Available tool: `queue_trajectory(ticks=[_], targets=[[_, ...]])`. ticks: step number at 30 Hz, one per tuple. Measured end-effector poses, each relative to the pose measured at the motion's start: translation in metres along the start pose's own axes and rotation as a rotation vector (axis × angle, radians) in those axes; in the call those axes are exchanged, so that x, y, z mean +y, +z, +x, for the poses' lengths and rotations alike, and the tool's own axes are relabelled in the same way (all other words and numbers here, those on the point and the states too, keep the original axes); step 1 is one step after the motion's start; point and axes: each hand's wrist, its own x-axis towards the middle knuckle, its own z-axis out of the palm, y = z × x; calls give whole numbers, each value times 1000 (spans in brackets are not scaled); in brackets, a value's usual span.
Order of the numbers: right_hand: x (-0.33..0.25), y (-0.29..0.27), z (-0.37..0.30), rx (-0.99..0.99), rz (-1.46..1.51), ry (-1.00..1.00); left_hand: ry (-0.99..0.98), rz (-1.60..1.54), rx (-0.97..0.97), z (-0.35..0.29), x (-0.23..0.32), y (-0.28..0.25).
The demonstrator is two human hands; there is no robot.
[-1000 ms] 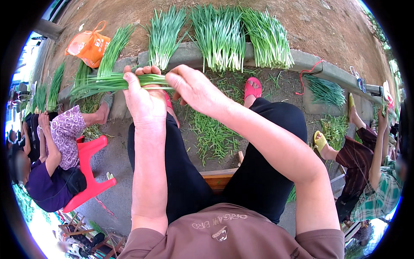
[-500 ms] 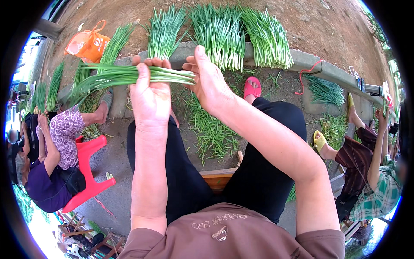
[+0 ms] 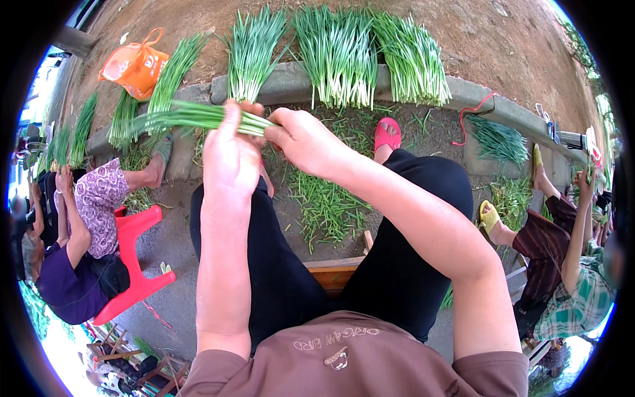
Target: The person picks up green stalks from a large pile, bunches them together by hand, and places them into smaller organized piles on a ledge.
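A thin bunch of garlic chives (image 3: 192,116) lies across my left hand (image 3: 233,155), which is closed round it with the thumb on top. Its green leaf tips point left and look smeared by motion. At the pale stem ends my right hand (image 3: 305,140) is closed, fingers pinching the cut ends and partly hiding them. Below my hands, short chopped green pieces (image 3: 324,208) are strewn over the ground between my knees.
Several chive bundles (image 3: 340,56) lean on the stone kerb (image 3: 288,83) ahead. An orange bag (image 3: 142,69) stands far left. A seated person (image 3: 73,264) on a red stool (image 3: 139,264) is at left, another person (image 3: 569,284) at right. A loose green pile (image 3: 496,139) lies far right.
My right hand, loosely spread beside the stem ends before, has moved left and closed on them. The bunch has slid left in my left hand, with less stem showing to the right.
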Motion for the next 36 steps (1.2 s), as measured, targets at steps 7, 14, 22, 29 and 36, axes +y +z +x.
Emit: queue_trajectory(ticks=[7,14,22,29,36], targets=[[-8,-10,-6,-145,76,12,-27,-18,-61,-13,0,-3],[-18,-33,-10,-41,300,-78,-181,-36,-264,40,70,-12],[-31,-39,-37,-272,427,-40,-79,423,-488,205,162,9],[-39,-61,-60,-393,396,-202,-116,631,-378,284,90,-10],[-45,-81,-64,-350,571,-165,-474,969,137,298,-10,-118]])
